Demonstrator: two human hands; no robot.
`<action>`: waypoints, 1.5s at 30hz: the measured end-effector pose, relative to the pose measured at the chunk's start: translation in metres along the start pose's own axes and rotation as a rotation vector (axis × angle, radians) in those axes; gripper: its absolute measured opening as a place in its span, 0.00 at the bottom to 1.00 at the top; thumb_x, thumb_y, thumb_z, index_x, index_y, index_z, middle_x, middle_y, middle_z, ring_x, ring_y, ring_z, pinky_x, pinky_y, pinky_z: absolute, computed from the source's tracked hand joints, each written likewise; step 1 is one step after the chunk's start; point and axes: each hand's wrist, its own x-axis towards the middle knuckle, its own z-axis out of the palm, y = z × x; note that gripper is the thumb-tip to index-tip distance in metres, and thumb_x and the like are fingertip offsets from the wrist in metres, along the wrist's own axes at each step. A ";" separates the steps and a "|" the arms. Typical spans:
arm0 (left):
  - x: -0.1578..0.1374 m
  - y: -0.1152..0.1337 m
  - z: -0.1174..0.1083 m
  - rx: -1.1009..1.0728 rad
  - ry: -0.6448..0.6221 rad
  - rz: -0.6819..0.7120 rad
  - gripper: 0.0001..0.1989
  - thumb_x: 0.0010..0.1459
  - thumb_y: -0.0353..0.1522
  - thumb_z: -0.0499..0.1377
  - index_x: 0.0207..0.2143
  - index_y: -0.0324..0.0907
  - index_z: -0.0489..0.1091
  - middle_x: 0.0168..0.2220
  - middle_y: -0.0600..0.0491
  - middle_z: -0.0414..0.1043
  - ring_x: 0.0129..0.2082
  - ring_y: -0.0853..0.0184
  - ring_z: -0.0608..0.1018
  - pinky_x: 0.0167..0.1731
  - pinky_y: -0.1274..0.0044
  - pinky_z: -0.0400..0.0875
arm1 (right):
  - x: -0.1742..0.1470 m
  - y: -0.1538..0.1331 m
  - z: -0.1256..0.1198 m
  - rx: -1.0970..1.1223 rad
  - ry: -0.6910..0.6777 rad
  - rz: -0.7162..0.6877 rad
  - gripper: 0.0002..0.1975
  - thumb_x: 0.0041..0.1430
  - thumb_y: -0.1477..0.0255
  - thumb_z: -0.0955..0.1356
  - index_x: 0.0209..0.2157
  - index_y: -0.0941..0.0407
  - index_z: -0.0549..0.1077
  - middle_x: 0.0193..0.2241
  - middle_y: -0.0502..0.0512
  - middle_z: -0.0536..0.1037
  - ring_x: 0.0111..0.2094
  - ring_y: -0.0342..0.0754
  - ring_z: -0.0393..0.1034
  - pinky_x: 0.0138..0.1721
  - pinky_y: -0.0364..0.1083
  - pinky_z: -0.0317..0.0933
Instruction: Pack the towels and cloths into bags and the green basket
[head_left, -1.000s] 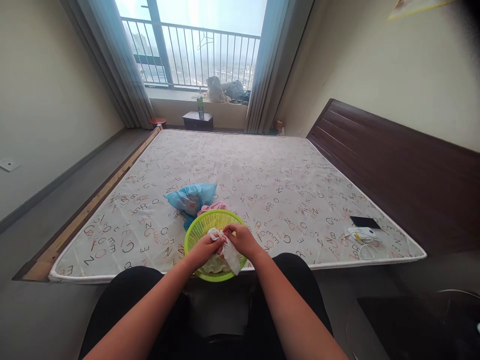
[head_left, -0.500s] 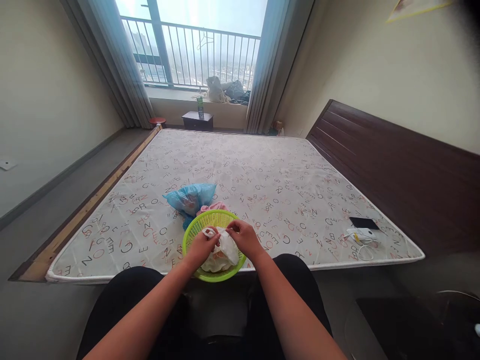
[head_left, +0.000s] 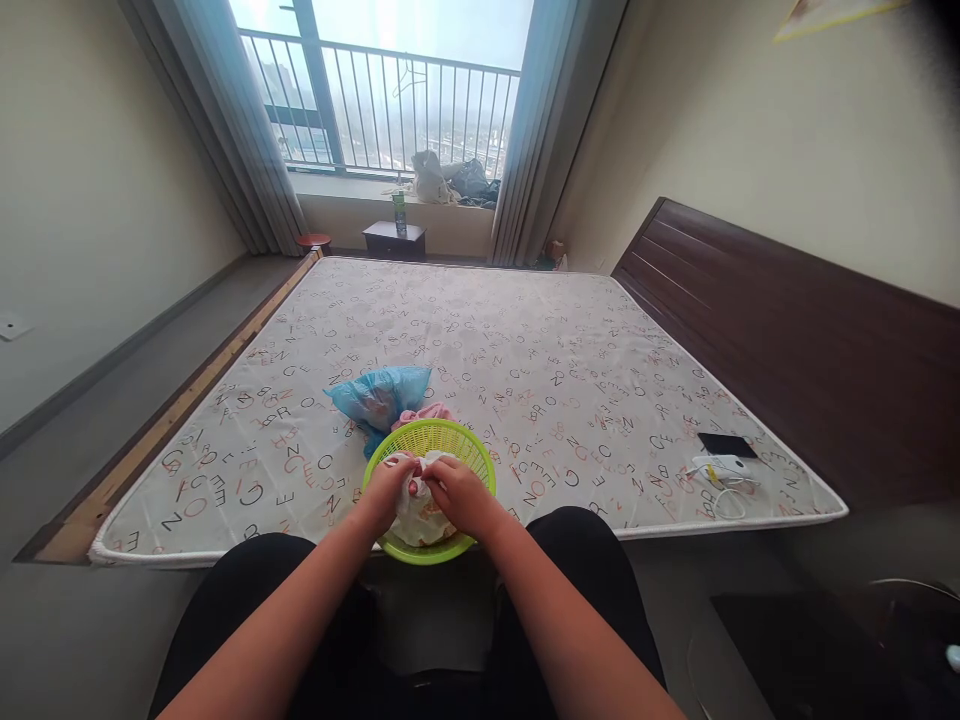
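Observation:
A white plastic bag (head_left: 420, 522) sits inside a lime-green plastic basket (head_left: 480, 460) at the mattress's near edge. My left hand (head_left: 391, 488) pinches the bag's top on the left. Close beside it, my right hand (head_left: 454, 490) grips the bag's top from the right, with the fingertips of both hands nearly meeting. Something pale orange shows faintly through the bag; I cannot make out what it is. Behind the basket lie a filled blue plastic bag (head_left: 382, 395) and a pink cloth (head_left: 424, 413).
The basket rests at the edge of a letter-printed mattress (head_left: 510, 340). On the right lie a black phone (head_left: 727, 445) and a white device with a cable (head_left: 721, 467). A dark headboard (head_left: 765, 330) stands at right; a small nightstand (head_left: 394, 242) is beyond the bed.
Both hands have shifted slightly left and closer together over the basket. The bag's top, earlier pulled up toward the right hand, is now gathered between the fingers.

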 end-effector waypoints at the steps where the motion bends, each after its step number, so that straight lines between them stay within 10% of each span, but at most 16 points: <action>1: 0.000 0.001 0.000 -0.006 0.012 -0.006 0.10 0.43 0.34 0.65 0.22 0.41 0.65 0.16 0.62 0.62 0.17 0.74 0.65 0.21 0.79 0.60 | -0.001 0.000 0.001 -0.053 -0.034 -0.040 0.07 0.67 0.77 0.65 0.38 0.55 0.75 0.38 0.55 0.77 0.40 0.48 0.70 0.45 0.46 0.62; 26: -0.005 0.013 -0.010 0.072 -0.201 -0.047 0.24 0.43 0.40 0.74 0.32 0.43 0.63 0.21 0.61 0.68 0.19 0.74 0.68 0.22 0.82 0.62 | -0.002 -0.003 0.011 -0.122 -0.093 -0.010 0.04 0.64 0.75 0.65 0.40 0.55 0.70 0.36 0.55 0.77 0.38 0.50 0.70 0.43 0.48 0.61; 34: -0.005 0.020 -0.011 0.301 -0.237 0.061 0.20 0.49 0.42 0.70 0.32 0.44 0.63 0.23 0.60 0.69 0.22 0.71 0.70 0.25 0.80 0.64 | -0.005 -0.003 -0.002 -0.050 0.180 -0.026 0.14 0.66 0.76 0.63 0.52 0.55 0.71 0.47 0.60 0.78 0.51 0.53 0.70 0.55 0.52 0.63; 45: -0.007 0.011 -0.012 0.702 -0.257 0.460 0.05 0.48 0.26 0.62 0.26 0.44 0.72 0.25 0.55 0.69 0.26 0.67 0.66 0.29 0.77 0.60 | -0.001 0.017 0.003 -0.056 0.012 0.215 0.15 0.67 0.75 0.62 0.51 0.55 0.74 0.43 0.58 0.81 0.44 0.52 0.74 0.49 0.50 0.63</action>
